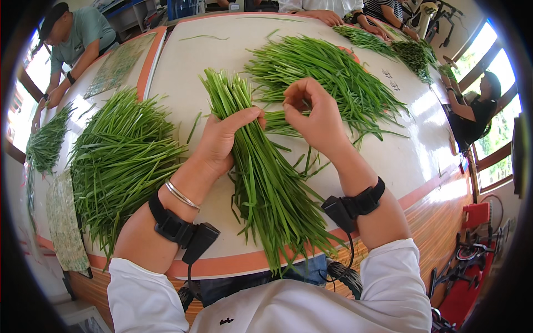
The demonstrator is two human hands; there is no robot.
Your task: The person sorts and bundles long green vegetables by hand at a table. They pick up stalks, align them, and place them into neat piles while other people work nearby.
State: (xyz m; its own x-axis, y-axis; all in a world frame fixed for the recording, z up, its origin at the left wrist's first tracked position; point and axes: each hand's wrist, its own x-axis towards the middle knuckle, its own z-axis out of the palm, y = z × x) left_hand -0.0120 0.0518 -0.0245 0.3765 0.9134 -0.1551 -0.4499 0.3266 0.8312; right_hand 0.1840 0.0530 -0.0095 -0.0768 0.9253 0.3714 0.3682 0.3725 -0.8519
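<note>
My left hand is closed around a thick bundle of long green leaves, likely garlic chives. The pale cut ends point away from me and the leafy tips fan out toward the table's near edge. Just right of the bundle, my right hand is raised with its fingers curled and thumb near the fingertips; whether a thin stalk is between them cannot be told. Beyond that hand lies a large pile of the same leaves. Another big pile lies left of my left forearm.
The white table has an orange border. Loose leaves lie right of the bundle. A person works at the far left by a smaller bunch. Other people are at the far side, near more greens, and at the right.
</note>
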